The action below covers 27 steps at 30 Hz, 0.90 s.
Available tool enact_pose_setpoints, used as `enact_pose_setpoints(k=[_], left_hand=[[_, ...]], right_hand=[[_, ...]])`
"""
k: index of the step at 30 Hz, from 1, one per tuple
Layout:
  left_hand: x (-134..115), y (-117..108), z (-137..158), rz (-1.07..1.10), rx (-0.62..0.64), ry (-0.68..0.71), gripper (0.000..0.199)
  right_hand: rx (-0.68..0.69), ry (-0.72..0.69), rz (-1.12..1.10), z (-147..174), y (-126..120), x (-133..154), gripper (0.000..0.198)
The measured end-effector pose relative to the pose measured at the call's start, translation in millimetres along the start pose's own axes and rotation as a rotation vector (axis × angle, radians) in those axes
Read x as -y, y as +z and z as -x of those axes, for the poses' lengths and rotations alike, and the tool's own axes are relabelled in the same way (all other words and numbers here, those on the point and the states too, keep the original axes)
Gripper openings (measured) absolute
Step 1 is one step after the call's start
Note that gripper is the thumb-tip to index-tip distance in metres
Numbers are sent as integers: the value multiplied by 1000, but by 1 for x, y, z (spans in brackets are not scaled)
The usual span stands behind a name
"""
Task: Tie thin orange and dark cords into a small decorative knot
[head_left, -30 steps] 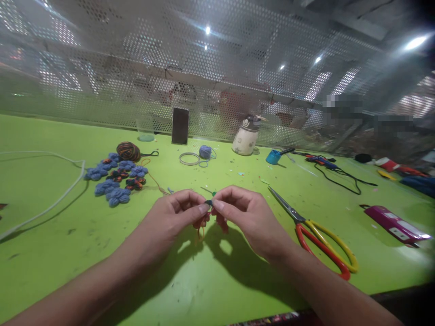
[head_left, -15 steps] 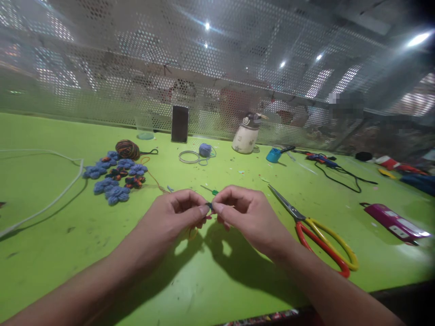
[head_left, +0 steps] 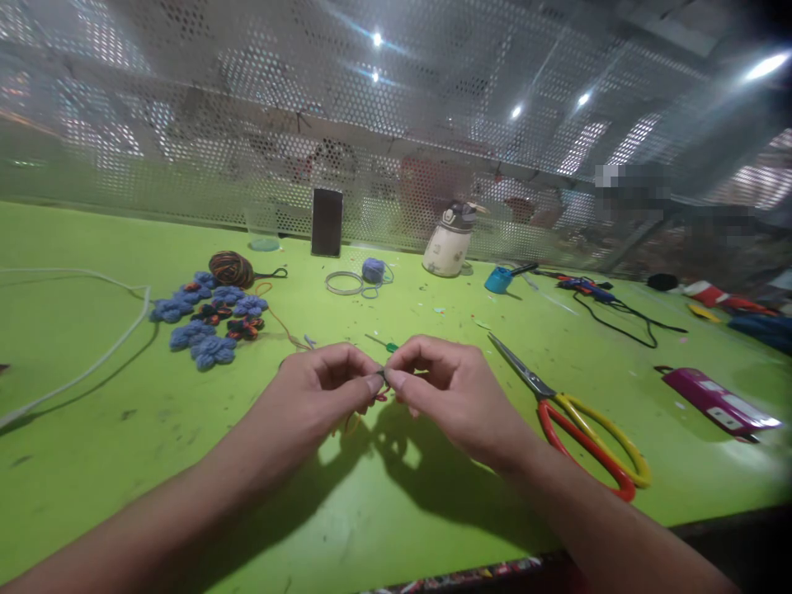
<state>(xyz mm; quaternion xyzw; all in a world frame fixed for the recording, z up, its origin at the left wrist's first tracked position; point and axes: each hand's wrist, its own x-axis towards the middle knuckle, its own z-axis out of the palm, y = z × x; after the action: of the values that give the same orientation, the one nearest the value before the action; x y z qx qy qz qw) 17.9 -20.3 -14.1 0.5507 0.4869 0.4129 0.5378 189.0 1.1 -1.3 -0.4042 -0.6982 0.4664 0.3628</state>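
Observation:
Over the green table my left hand [head_left: 327, 388] and my right hand [head_left: 442, 388] meet, thumbs and fingertips pinched together. Between them is a small piece of dark and pink-red yarn [head_left: 382, 397], mostly covered by the fingers. An orange loop of yarn [head_left: 351, 425] hangs below my left hand. Just beyond the fingertips lies a thin tool with a green handle [head_left: 391, 347]. To the left is a group of crocheted flowers [head_left: 214, 350], blue and dark multicoloured, with a multicoloured yarn ball [head_left: 231, 269] behind them.
Large scissors [head_left: 587, 429] with red and yellow handles lie beside my right forearm. Farther right is a purple power strip [head_left: 711, 398]. A phone [head_left: 327, 223], a small blue yarn ball [head_left: 373, 270], a bottle [head_left: 446, 241] and a blue pot [head_left: 498, 280] stand toward the back. A white cable [head_left: 133, 342] curves at left.
Both hands stay nearly in place, with only slight finger movement on the yarn. The view has shifted a little; the objects on the table lie as before.

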Motion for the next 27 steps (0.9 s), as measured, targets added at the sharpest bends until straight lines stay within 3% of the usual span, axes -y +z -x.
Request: enact_pose_setpoints(k=[17,27], left_hand=[[-1,4,1,151,-2,-54,7],[1,0,-1,88,16,-54,13]], right_hand=[[-6,42,18,1,-1,2,9],[-3,108,-91,0,0,0,10]])
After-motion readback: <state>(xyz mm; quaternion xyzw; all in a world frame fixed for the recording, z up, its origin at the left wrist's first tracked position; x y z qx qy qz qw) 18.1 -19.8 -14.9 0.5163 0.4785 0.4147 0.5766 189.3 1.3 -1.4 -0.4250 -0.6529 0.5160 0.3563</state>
